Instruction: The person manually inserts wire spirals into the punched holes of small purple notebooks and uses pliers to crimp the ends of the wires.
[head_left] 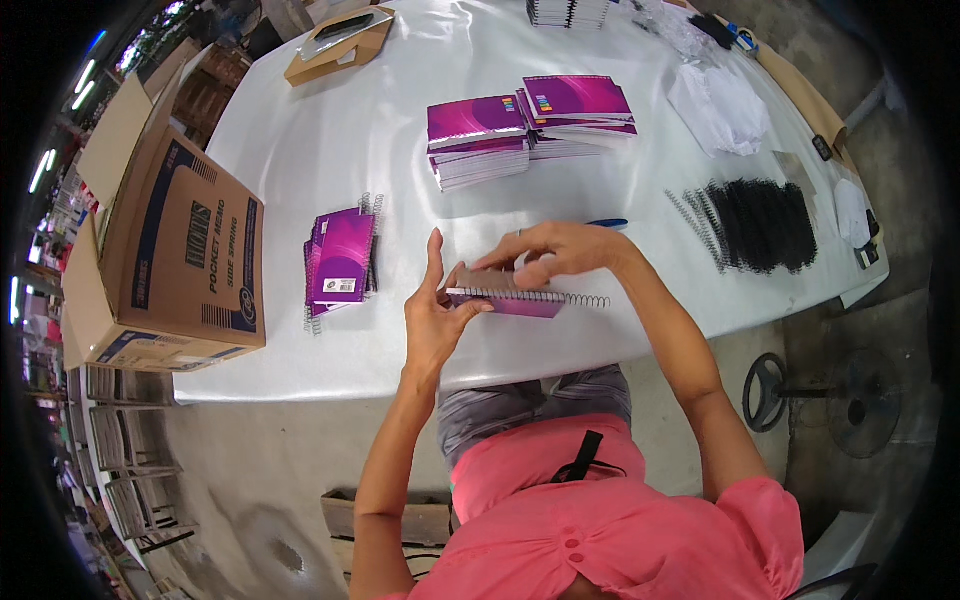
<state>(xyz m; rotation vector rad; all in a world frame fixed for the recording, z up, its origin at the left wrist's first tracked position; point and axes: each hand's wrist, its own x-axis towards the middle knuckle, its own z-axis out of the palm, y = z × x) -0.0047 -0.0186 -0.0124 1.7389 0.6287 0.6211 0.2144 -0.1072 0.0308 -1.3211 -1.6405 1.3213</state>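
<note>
My left hand [436,315] grips a small purple notebook [520,308] at its left end, thumb in front and index finger pointing up. The notebook is tilted with its holed edge up, and a dark wire coil [588,300] runs along that edge, its loose end sticking out to the right. My right hand [565,248] bends over the far side of the notebook, fingers curled against its grey-brown board; the fingertips are partly hidden. Left of my hands lie several purple notebooks [342,255] with coils in their edges. Just behind my right wrist rests a blue pen [607,222].
Farther back stand two stacks of purple notebooks [478,118]. At the right lies a heap of black wire coils [765,225], with white plastic wrap [718,105] behind it. An open cardboard box [190,240] stands at the left table edge. A cardboard tray [340,45] sits far left.
</note>
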